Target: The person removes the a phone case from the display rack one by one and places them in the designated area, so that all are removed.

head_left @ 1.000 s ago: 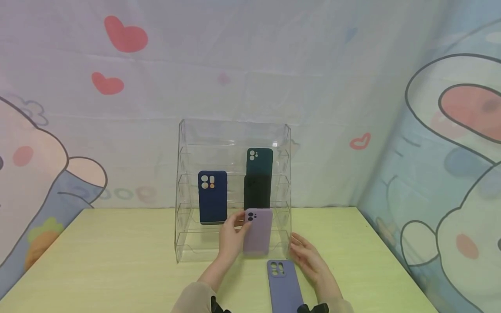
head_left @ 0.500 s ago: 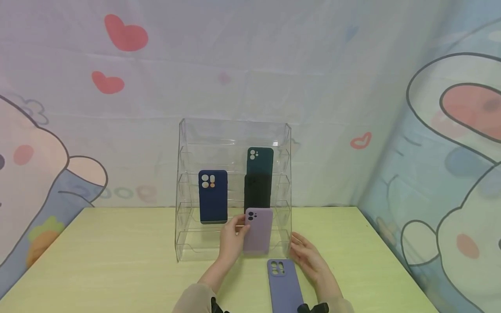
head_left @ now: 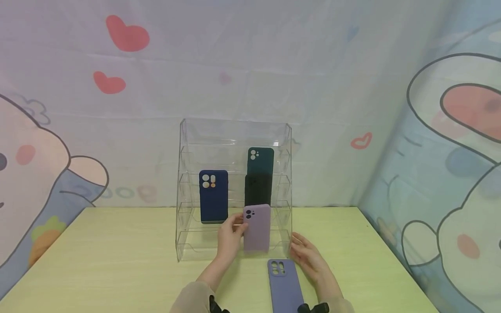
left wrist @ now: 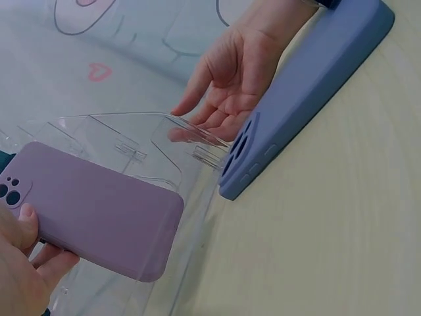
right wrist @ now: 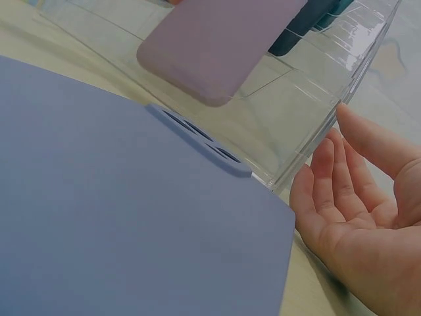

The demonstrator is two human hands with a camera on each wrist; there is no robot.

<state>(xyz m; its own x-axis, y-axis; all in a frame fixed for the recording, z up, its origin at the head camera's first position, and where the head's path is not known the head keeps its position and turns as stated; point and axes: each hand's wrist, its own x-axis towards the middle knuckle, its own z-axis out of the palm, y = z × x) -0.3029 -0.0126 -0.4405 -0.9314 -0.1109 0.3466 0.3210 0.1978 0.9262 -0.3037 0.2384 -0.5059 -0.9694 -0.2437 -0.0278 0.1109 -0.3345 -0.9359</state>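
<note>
My left hand [head_left: 230, 237] pinches a light purple phone case [head_left: 257, 228] by its left edge, thumb on the back below the camera holes. The case stands nearly upright at the lowest tier of a clear acrylic display rack [head_left: 197, 253]; its lower end shows through the clear plastic in the left wrist view. At the rack's right side is my right hand [head_left: 311, 261], palm turned inward, fingers loosely bent, fingertips right at the side panel [right wrist: 316, 148]. A blue-purple phone case [head_left: 285, 284] lies in front of the rack, beside the right wrist.
Higher on the rack, a navy phone case [head_left: 213, 198] stands at the left. A dark green phone case [head_left: 260, 161] and a black one [head_left: 257, 191] overlap at the right. A printed cloth backdrop [head_left: 325, 95] hangs behind the pale wooden table [head_left: 129, 256].
The light purple case has risen slightly and shifted a little left, with my left hand moving along. My right hand and the other cases have stayed in place.
</note>
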